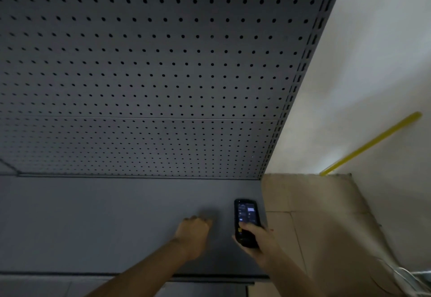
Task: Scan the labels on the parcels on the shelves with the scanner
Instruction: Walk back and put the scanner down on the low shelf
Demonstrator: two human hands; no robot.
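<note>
Over the flat grey metal shelf, the left hand hangs with fingers curled under, holding nothing. Just right of it, the right hand grips a slim black scanner, lit screen up, its length pointing toward the perforated back panel.

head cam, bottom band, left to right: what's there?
Grey metal shelf surface → left hand, fingers curled, holding nothing → black handheld scanner with lit screen, held in the right hand → beige tiled floor → white wall.
</note>
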